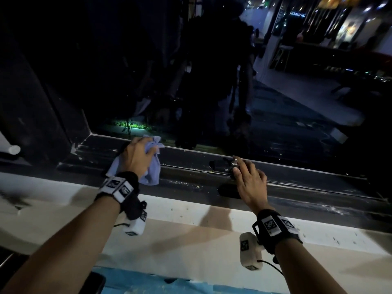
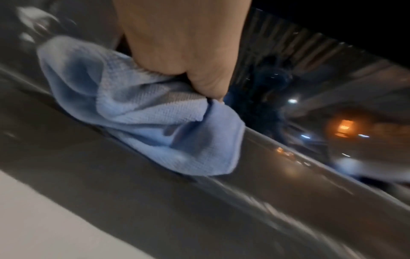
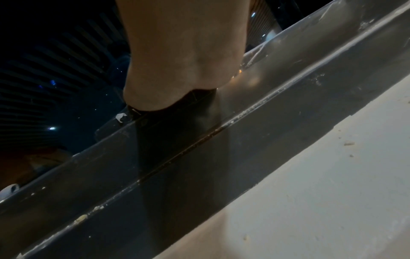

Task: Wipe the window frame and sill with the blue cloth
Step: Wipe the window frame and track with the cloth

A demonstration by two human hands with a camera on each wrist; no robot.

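My left hand grips the bunched blue cloth and holds it against the dark window frame near its left corner. In the left wrist view the blue cloth lies on the dark frame rail under my left hand, blurred by motion. My right hand rests on the frame further right, fingers spread, by a small metal knob. The right wrist view shows only the heel of my right hand on a black handle; its fingers are hidden. The pale sill runs below both hands.
Dark glass above the frame reflects a person and lit shopfronts. Crumbs and white specks lie along the frame groove. A white cylinder end sticks out at the far left. Blue tape edges the sill's near side.
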